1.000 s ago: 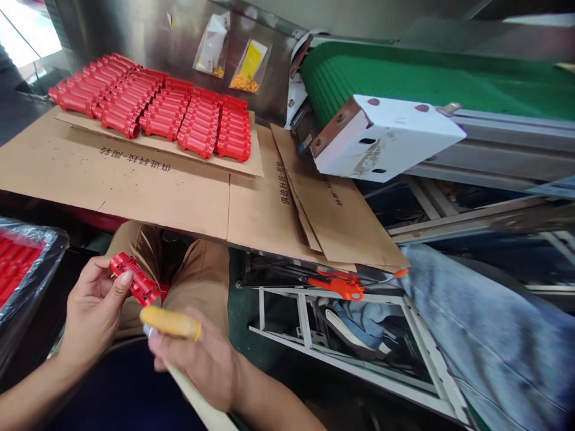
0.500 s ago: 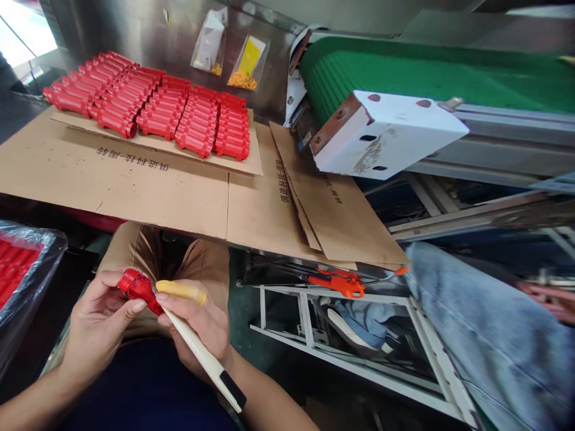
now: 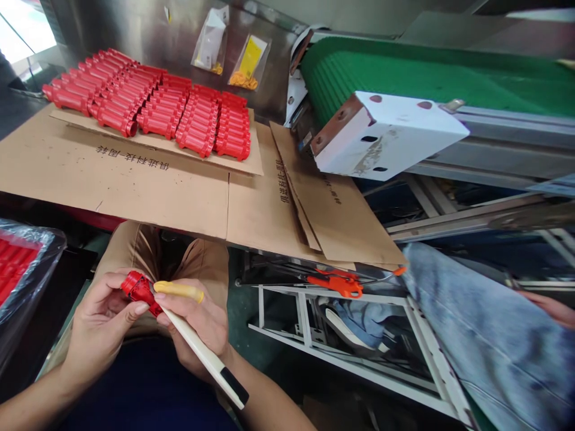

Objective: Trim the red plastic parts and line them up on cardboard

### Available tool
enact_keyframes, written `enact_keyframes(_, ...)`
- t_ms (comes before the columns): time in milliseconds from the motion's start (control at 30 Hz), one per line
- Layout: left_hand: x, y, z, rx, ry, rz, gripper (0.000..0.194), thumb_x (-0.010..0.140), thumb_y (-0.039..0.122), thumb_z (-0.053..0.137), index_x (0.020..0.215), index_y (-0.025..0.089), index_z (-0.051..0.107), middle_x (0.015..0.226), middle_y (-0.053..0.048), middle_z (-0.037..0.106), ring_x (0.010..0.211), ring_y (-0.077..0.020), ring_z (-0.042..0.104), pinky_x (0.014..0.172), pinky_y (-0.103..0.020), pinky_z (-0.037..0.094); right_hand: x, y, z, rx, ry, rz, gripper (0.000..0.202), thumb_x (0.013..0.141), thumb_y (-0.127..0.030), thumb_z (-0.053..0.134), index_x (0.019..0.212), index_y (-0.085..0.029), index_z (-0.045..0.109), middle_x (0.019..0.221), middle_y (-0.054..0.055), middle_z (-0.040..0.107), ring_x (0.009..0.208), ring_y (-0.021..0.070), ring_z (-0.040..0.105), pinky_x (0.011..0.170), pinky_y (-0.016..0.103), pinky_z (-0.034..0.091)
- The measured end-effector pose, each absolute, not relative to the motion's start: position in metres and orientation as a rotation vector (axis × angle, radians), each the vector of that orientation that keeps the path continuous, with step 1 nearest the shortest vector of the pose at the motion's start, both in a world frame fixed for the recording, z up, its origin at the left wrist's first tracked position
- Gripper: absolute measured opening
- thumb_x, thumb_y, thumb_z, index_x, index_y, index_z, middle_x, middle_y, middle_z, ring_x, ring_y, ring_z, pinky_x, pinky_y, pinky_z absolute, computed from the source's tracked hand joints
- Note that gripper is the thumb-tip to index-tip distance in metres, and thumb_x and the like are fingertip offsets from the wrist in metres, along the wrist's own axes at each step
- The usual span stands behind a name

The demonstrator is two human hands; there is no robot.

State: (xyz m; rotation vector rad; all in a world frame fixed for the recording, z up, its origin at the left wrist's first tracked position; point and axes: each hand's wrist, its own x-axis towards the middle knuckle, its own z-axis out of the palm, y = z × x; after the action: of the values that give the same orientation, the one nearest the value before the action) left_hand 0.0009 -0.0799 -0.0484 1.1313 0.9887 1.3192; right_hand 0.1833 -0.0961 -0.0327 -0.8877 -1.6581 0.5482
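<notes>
Low in the head view, above my lap, my left hand (image 3: 101, 320) grips a red ribbed plastic part (image 3: 140, 290) between thumb and fingers. My right hand (image 3: 197, 317) is closed round a white-handled tool (image 3: 202, 354) with a black end band, its tip against or very near the red part. A yellow cover (image 3: 178, 291) sits on a finger of my right hand. The tool's tip is hidden by fingers and part. Rows of similar red parts (image 3: 153, 105) lie on a cardboard sheet (image 3: 251, 161) on the bench.
Two small bags (image 3: 249, 63) lie at the back. A green conveyor (image 3: 426, 72) with a white bracket (image 3: 386, 134) stands on the right. Orange-handled scissors (image 3: 339, 283) are below the bench edge. A plastic-lined bin (image 3: 56, 245) is at left; another person's denim leg (image 3: 485, 323) is at right.
My hands and the red part have shifted very slightly, the tool with them. At the far right, the other person's hand has moved near the denim leg.
</notes>
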Motion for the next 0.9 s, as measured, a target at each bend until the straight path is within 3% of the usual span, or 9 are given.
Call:
enact_keyframes(400, 0.002, -0.0873, -0.0504, 1.114, 1.053, 1.349, 0.014, 0.09, 0.018, 0.087, 0.099, 0.026, 0.079, 0.101, -0.001, 0.078, 0.093, -0.0144, 0.075, 0.087, -0.017, 0.062, 0.1769, -0.1043, -0.0294, -0.97, -1.593, 0.586, 0.029, 0.1, -0.007, 0.068, 0.127, -0.017, 0.072, 0.114, 0.013, 0.082, 0.111, 0.0246, 0.079, 0.097, 0.039, 0.068)
enact_keyframes(567, 0.0018, -0.0852, -0.0463, 1.074, 1.02, 1.336, 0.012, 0.088, 0.02, 0.088, 0.096, 0.025, 0.08, 0.097, -0.003, 0.08, 0.088, -0.0159, 0.077, 0.082, -0.019, 0.064, 0.1818, -0.1026, -0.0308, -0.948, -1.623, 0.604, 0.023, 0.105, -0.016, 0.067, 0.128, -0.019, 0.071, 0.117, 0.013, 0.083, 0.11, 0.0247, 0.08, 0.092, 0.039, 0.07)
enact_keyframes(900, 0.0004, -0.0877, -0.0502, 1.114, 1.013, 1.351, 0.015, 0.089, 0.015, 0.086, 0.098, 0.025, 0.079, 0.1, -0.004, 0.078, 0.094, -0.0177, 0.074, 0.084, -0.022, 0.063, 0.1827, -0.1024, -0.0297, -0.964, -1.653, 0.609, 0.024, 0.104, -0.013, 0.068, 0.127, -0.018, 0.072, 0.117, 0.014, 0.082, 0.11, 0.0249, 0.08, 0.093, 0.04, 0.069)
